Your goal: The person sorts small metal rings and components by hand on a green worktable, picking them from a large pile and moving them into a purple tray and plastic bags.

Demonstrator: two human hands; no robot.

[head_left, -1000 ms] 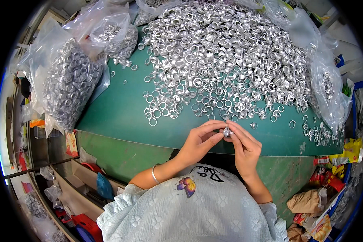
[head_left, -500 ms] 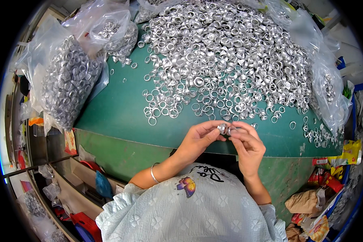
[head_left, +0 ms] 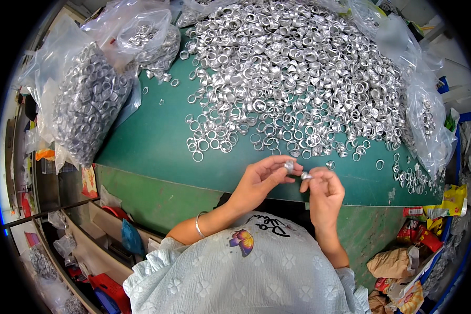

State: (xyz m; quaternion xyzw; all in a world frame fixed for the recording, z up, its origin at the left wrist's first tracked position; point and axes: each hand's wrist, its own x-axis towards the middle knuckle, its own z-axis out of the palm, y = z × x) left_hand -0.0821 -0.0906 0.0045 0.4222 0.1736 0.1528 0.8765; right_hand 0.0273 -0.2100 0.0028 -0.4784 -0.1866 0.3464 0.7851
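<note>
Close to the near edge of a green table point(head_left: 157, 141), my left hand point(head_left: 258, 179) is closed with a silver ring point(head_left: 289, 166) pinched at its fingertips. To its right, my right hand point(head_left: 325, 191) holds another silver ring point(head_left: 306, 176) between thumb and fingers, slightly blurred. A small gap separates the two hands. Beyond them spreads a large heap of silver rings point(head_left: 298, 63), thinning into loose ones toward me. One loose ring point(head_left: 330, 165) lies on the table just above my right hand.
Clear plastic bags full of rings point(head_left: 89, 99) stand on the left of the table. Another plastic bag point(head_left: 426, 104) lies at the right edge, by a small scatter of rings point(head_left: 416, 175). Below left is an open drawer point(head_left: 99, 230); colourful packages point(head_left: 424, 235) sit low at the right.
My right hand has drawn slightly away from the left, bringing a ring with it. The left hand stays nearly in place with its ring.
</note>
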